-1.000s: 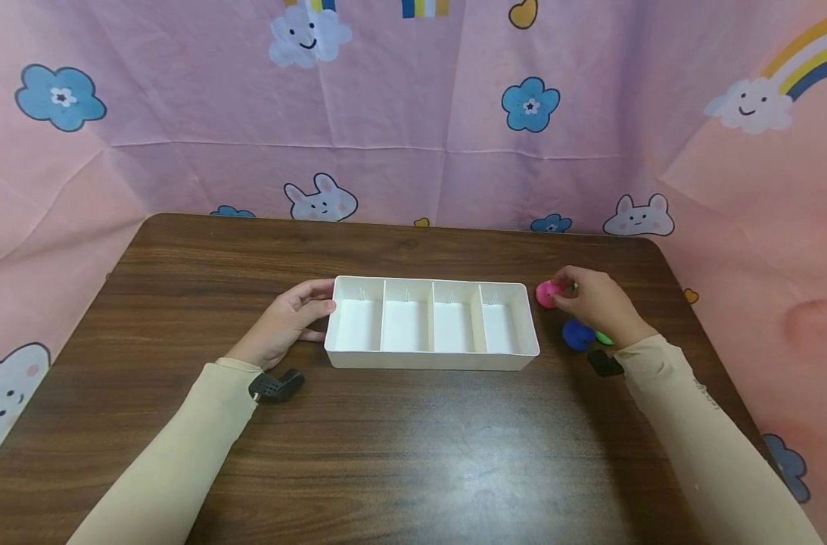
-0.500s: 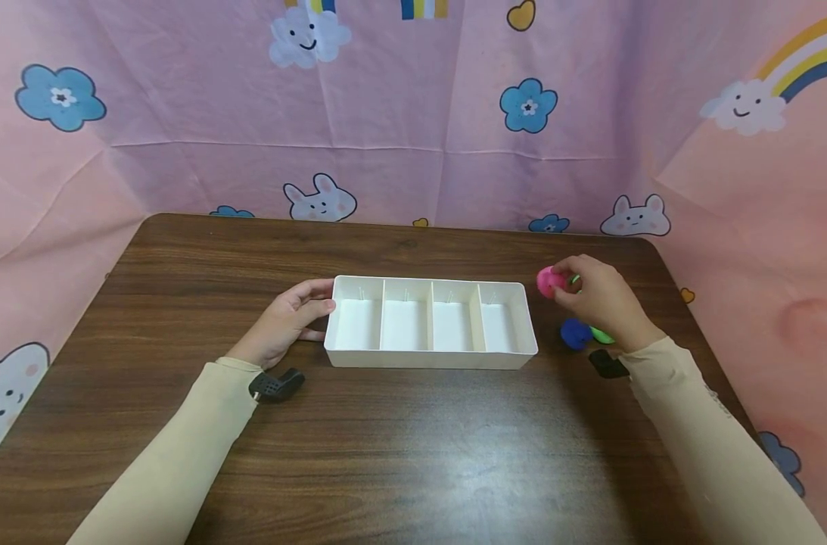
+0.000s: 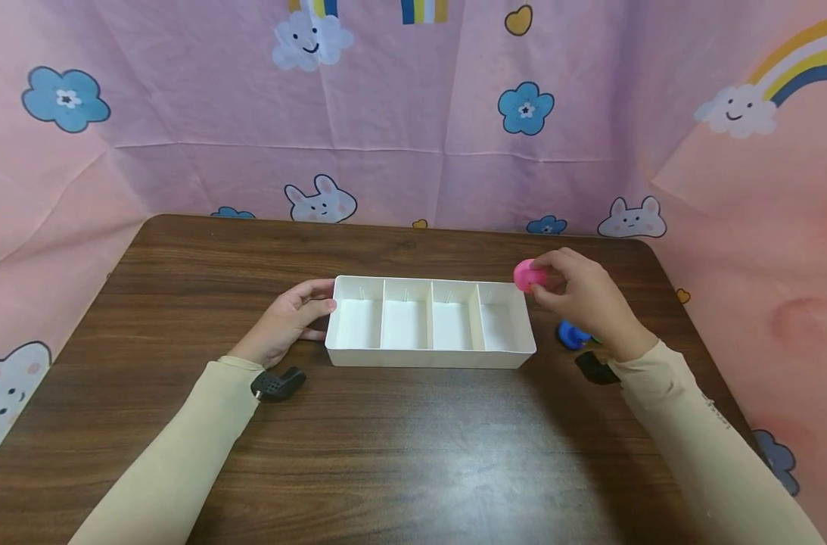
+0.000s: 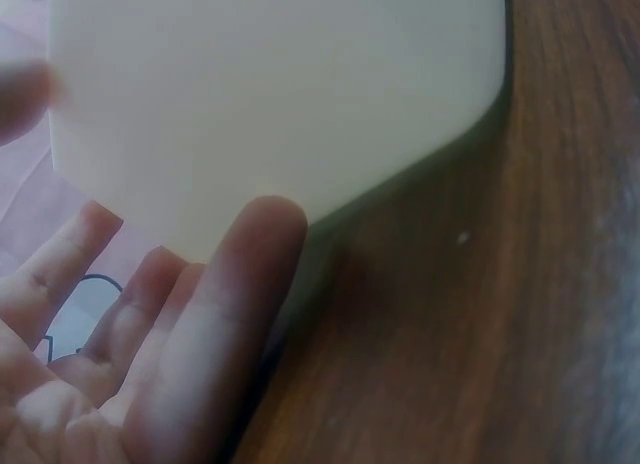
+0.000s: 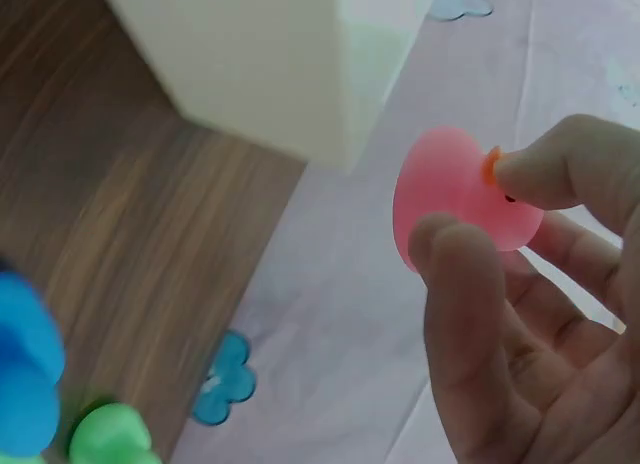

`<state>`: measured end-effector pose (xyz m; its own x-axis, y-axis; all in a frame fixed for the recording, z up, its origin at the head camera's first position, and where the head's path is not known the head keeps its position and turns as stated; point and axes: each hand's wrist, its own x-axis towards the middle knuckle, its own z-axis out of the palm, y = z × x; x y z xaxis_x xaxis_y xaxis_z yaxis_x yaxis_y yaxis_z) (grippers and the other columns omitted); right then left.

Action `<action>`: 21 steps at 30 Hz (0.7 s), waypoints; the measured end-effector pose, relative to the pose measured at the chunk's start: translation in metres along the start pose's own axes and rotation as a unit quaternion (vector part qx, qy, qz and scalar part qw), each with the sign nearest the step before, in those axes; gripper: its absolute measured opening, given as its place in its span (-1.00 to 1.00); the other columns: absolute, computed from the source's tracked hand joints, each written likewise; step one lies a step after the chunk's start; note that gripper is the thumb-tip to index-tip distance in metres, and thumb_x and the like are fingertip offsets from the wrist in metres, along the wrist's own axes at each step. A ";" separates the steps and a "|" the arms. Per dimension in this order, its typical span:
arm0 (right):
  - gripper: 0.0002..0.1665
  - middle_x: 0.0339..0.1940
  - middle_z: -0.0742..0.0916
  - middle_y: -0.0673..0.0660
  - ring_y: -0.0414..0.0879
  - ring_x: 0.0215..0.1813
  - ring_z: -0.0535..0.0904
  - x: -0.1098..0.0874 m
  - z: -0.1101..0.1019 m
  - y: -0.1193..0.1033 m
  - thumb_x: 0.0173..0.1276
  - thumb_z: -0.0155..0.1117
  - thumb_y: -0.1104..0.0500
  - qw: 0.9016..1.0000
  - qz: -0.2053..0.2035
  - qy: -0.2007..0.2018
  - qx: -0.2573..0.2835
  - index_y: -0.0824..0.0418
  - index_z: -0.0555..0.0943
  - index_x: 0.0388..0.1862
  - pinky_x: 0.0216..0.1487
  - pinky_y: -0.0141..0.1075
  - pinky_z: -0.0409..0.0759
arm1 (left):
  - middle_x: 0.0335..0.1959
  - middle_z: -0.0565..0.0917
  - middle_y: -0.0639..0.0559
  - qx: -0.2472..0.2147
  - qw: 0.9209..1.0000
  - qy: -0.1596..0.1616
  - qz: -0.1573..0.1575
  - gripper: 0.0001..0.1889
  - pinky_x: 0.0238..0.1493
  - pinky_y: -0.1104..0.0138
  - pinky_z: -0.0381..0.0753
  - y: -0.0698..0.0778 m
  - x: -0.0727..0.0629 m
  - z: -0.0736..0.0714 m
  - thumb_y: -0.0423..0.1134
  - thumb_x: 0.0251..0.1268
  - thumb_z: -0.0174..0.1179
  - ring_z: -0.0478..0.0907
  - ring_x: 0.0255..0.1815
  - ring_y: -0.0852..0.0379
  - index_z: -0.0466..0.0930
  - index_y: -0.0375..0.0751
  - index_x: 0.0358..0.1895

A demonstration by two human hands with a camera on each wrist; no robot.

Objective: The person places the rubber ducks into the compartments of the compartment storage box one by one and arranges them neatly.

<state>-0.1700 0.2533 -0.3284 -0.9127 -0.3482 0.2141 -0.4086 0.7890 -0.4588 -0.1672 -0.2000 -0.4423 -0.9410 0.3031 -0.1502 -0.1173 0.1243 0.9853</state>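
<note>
Foreground, head view: the left sleeve [image 3: 175, 454] and right sleeve [image 3: 709, 446] are cut off by the lower border, their arms reaching forward and inward across the brown table [image 3: 386, 454]. Beyond the cuffs, the left hand [image 3: 281, 322] is spread at the left end of the white tray [image 3: 430, 359], thumb at the rim, fingers against the end wall. In the left wrist view that wall masks the tray's interior, and one digit at the left margin is blurred and cropped. The tray lies between the hands, its four compartments side by side.

To the right of the tray, a blue piece [image 3: 572, 335] rests on the table, near the right hand [image 3: 586, 303]. A green piece [image 5: 108, 434] beside it is almost wholly covered by that hand in the head view; in the right wrist view both are cropped, and their full shapes cannot be told.

Farther back, the right hand is bent at the wrist and pinches a rounded pink piece [image 3: 528, 275] between its digits, raised near the tray's far right corner and apart from it. An orange bit [image 5: 491, 166] on the piece is partly hidden by a fingertip. Background: a printed pink cloth [image 3: 386, 113], cropped above.
</note>
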 end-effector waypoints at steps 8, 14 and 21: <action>-0.69 -0.12 0.70 0.18 0.04 -0.19 0.76 0.005 0.008 -0.031 0.29 0.44 0.36 0.999 -0.038 -0.002 0.021 0.32 0.66 0.01 -0.10 -0.01 0.77 | 0.46 0.41 -0.27 0.001 1.000 0.001 0.004 -0.40 -0.02 0.18 0.76 0.000 -0.001 0.001 -0.09 0.59 0.15 0.53 0.28 -0.09 0.27 -0.19 0.56; -0.70 -0.15 0.71 0.12 -0.03 -0.27 0.70 0.010 0.018 -0.053 0.28 0.45 0.36 0.997 -0.076 -0.001 0.030 0.27 0.66 -0.01 -0.25 -0.11 0.72 | 0.45 0.43 -0.22 0.008 1.000 0.006 -0.003 -0.39 -0.01 0.16 0.76 -0.002 0.000 0.000 -0.04 0.57 0.17 0.55 0.27 -0.10 0.29 -0.14 0.55; -0.71 -0.11 0.70 0.05 -0.11 -0.27 0.69 0.016 0.030 -0.076 0.31 0.45 0.29 0.994 -0.099 -0.016 0.037 0.20 0.66 0.00 -0.27 -0.18 0.70 | 0.44 0.44 -0.22 0.008 1.000 0.005 -0.001 -0.40 -0.01 0.17 0.76 -0.002 0.000 -0.001 -0.05 0.58 0.16 0.54 0.29 -0.15 0.29 -0.14 0.55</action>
<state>-0.1537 0.1726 -0.3161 -0.8135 -0.5095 0.2804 -0.5790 0.6638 -0.4734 -0.1674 -0.2007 -0.4442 -0.9437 0.2937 -0.1520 -0.1147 0.1405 0.9834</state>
